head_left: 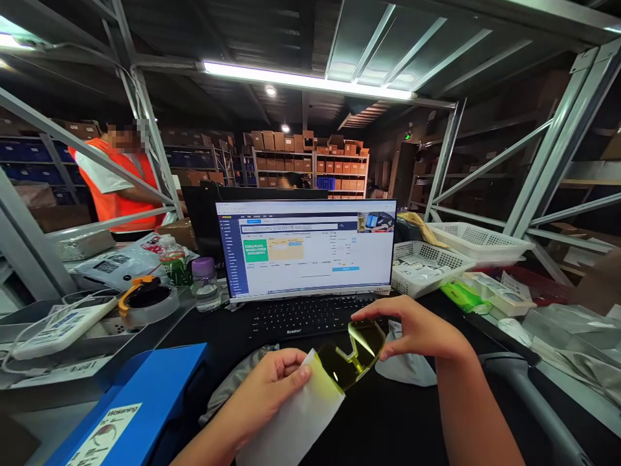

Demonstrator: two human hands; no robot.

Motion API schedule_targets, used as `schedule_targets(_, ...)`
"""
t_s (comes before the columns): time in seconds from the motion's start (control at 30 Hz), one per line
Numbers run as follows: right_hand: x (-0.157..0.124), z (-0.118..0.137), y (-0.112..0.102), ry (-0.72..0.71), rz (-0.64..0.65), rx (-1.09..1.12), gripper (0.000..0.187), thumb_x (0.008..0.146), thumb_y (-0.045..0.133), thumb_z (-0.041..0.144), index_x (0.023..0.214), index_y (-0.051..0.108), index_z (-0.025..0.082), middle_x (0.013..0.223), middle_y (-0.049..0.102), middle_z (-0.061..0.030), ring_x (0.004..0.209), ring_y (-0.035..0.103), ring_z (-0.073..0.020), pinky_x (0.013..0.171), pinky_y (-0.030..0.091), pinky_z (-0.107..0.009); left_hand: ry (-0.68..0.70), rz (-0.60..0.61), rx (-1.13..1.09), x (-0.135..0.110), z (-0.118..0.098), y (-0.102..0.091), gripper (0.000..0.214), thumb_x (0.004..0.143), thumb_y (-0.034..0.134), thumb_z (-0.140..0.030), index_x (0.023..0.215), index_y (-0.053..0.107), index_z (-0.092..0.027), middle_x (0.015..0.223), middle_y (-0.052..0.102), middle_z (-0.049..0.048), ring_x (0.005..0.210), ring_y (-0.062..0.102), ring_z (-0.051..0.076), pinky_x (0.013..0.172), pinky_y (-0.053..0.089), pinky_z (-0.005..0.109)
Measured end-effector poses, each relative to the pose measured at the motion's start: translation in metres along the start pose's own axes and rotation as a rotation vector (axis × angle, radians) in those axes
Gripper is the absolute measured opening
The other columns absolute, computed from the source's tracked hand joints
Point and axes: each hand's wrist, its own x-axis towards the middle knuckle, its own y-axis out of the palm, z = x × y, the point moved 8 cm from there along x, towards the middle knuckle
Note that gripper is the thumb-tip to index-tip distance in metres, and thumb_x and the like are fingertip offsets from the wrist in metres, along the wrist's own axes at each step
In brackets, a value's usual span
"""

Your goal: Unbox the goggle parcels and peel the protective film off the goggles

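A dark yellow-tinted eyewear lens [370, 340] with a nose notch is partly inside a white paper sleeve [305, 414] at the lower middle. My left hand [276, 382] grips the upper left edge of that sleeve, thumb on top. The outer end of the lens sits between the thumb and fingers of my right hand [417, 327]. The sleeve hides the other end of the lens. Beneath my right hand lies a pale grey cloth pouch [410, 369], and a darker grey pouch [237, 372] lies behind my left forearm.
A keyboard [291, 317] and monitor [310, 259] stand ahead. At left are a blue box [169, 369], a tape roll [150, 304] and a purple-lidded jar [206, 285]. White baskets [427, 265] and a grey handheld scanner [524, 382] are at right. A person in an orange vest [116, 188] stands beyond the rack.
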Motion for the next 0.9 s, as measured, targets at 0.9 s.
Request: schedule_targets(0.9,0.017,0.007,0.048,0.007,0.142,-0.184,0.071,0.065,0.091,0.02,0.13,0.064,0.029,0.121,0.072,-0.0018,0.11,0.065,-0.0241,0.096,0.049,-0.034,-0.003,-0.104,0.061,0.003,0.005,-0.013,0.053,0.076,0.07,-0.067,0.085,0.08,-0.016,0.085,0.076,0.0082,0.076,0.063,0.02,0.069,0.042,0.028)
